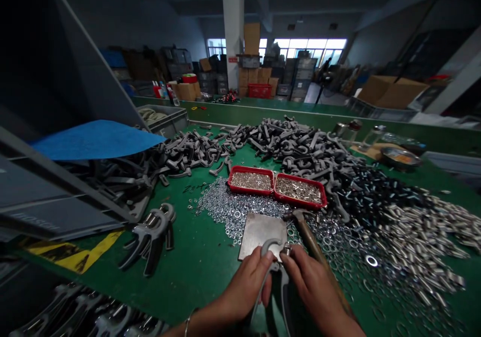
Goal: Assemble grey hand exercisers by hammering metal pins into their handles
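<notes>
Low in the middle of the head view, my left hand [250, 282] grips a grey hooked handle piece [271, 244], thumb on its upper part. Just right of it, my right hand [306, 279] is closed, its fingertips pinching a small silver metal part [286, 248] beside the hook. Two dark-edged handle legs hang down between the hands. Beyond the fingers lies a square metal plate [259, 229] on the green table [195, 272]. A hammer [311, 239] with a wooden handle rests to the right, partly behind my right hand.
Two red trays [251, 169] of small metal pieces stand past the plate. Washers [225, 206] surround them. Grey handles [300, 146] are heaped behind; silver cylinders [417, 241] lie right. Assembled grips [152, 236] sit left, beside a grey crate [56, 196].
</notes>
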### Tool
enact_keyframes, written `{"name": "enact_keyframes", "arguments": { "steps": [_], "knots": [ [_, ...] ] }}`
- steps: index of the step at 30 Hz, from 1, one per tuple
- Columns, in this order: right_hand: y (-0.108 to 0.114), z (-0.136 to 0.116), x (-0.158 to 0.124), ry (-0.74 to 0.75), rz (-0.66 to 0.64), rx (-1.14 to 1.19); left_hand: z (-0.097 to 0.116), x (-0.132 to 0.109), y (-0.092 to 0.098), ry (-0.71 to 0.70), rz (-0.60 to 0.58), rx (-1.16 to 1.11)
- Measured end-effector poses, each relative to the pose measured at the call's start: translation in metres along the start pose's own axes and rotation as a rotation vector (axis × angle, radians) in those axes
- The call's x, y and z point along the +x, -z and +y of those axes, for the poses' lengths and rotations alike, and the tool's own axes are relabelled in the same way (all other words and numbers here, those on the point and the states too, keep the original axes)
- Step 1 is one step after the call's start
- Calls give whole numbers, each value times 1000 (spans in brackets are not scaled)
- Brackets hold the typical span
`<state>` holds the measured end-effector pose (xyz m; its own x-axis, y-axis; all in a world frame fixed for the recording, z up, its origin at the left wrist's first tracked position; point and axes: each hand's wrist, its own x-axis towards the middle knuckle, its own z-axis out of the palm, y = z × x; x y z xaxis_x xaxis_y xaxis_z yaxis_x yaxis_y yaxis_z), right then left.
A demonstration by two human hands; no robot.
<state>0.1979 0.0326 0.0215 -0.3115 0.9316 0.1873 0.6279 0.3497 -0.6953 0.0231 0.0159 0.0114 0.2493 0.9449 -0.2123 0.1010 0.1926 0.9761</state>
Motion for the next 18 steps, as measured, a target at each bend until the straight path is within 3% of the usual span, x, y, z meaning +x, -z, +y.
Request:
{"name": "enact_keyframes", "arguments": {
  "steps": [6, 11, 18],
  "knots": [
    [4, -3, -2, 6, -85, 87, -3, 0, -7, 66, 17, 102],
    [-1, -8, -3, -41, 44, 206, -8, -2, -2, -113, 136, 381],
    [7, -11, -4, -92, -113, 208, -17, 0, 21, -282, -67, 642]
  ]
}}
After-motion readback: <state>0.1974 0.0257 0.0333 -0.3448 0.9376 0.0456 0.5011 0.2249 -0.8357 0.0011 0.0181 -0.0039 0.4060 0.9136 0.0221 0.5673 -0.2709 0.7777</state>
